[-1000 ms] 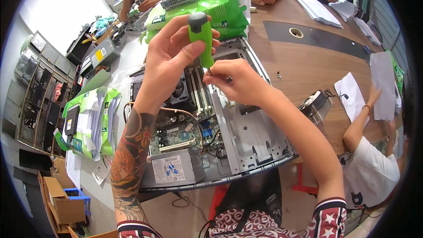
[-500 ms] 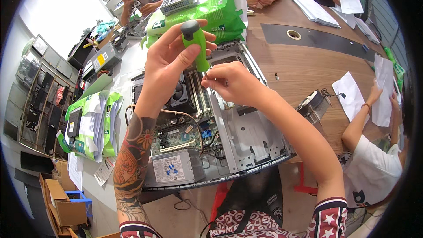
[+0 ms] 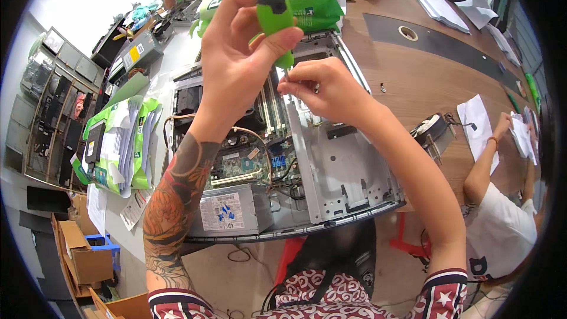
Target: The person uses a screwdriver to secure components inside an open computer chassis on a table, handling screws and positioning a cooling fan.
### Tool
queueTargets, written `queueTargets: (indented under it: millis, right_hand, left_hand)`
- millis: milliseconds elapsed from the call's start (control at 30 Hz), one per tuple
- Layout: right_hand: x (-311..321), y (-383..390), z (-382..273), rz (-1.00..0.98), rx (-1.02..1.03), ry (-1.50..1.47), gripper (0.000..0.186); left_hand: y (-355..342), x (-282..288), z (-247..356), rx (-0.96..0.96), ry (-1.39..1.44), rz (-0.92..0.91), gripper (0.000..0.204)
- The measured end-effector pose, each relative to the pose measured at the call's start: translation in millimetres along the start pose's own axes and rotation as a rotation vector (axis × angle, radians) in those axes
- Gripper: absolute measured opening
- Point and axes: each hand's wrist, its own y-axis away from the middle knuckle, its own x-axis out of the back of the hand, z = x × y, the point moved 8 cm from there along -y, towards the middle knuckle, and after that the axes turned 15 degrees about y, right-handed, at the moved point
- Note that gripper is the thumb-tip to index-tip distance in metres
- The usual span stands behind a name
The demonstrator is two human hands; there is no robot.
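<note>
Screwdriver (image 3: 274, 22) over the open case (image 3: 333, 158), long axis running down from the left hand (image 3: 238, 62), curled around its handle, to the right hand (image 3: 323, 87), nearer the hidden tip, thumb and finger pinching the shaft (image 3: 287, 75).

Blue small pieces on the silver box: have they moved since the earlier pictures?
No: the blue pieces lie on the same part of the white label.

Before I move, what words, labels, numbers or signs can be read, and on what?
Screwdriver: none visible.
Power supply: white label, print too small to read.
Grey box: yellow-and-white label, too small.
Rear green bag: lettering, unquoted; small print blurred.
Left green pack: lettering, unquoted.
White shirt: dark letter-like mark, unquoted.
Right sleeve: white stars, no words.
</note>
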Motion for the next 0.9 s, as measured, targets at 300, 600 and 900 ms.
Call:
queueTargets:
  millis: [300,600,900]
  right_hand:
    - [-1,-5,-9,0.019,0.108,-0.011,0.013]
    - [-6,-3,2,-0.076,-0.011,-0.022,0.012]
    - [-5,-2,1,-0.024,0.000,-0.115,0.011]
  left_hand:
    - [-1,-3,10,0.101,0.168,-0.080,0.060]
    - [0,6,3,0.139,0.084,0.061,0.049]
    - [0,3,7,0.154,0.230,-0.070,0.038]
